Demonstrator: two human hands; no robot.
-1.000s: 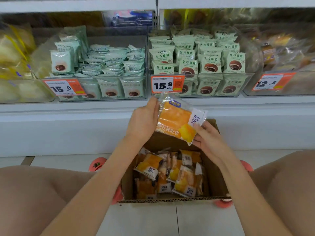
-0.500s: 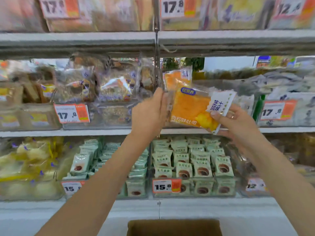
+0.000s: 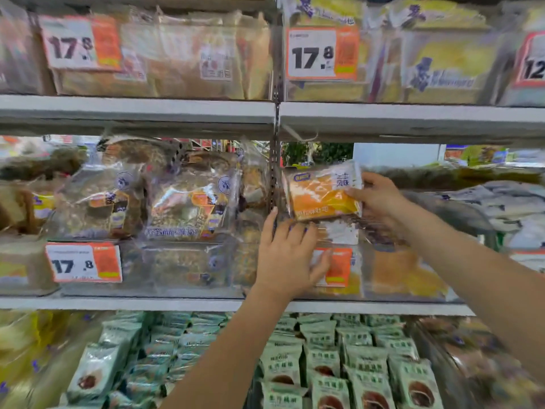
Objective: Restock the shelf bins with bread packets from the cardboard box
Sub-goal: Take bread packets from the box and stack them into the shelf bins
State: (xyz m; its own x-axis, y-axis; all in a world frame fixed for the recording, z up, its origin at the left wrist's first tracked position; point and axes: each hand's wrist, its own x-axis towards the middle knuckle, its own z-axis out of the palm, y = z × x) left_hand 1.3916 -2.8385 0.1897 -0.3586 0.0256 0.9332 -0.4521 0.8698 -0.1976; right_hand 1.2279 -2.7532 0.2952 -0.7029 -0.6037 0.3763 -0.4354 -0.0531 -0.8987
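1. The bread packet [image 3: 321,193] is a flat, roughly rectangular pouch of glossy clear film, orange and yellow inside, with a white label patch at its upper right corner and a small blue oval logo at upper left
2. It stands on its lower edge with its printed face toward the camera; its long axis runs left to right, tilted slightly, the right end a little higher
3. The packet sits at the top of the clear plastic bin [image 3: 383,273] on the middle shelf, just right of the perforated metal upright [image 3: 276,160]
4. The right hand [image 3: 379,199] pinches the packet's right edge, thumb on the front over the label, fingers curled behind
5. The left hand [image 3: 290,255] holds nothing; its fingers are spread and fairly straight, lying against the bin's smooth transparent front, partly covering the orange-and-white price tag [image 3: 339,265]
6. To the left, crinkled clear bags of dark seeded bread [image 3: 188,202] fill the neighbouring bin; below, rows of matt pale-green packets [image 3: 324,361] stand upright
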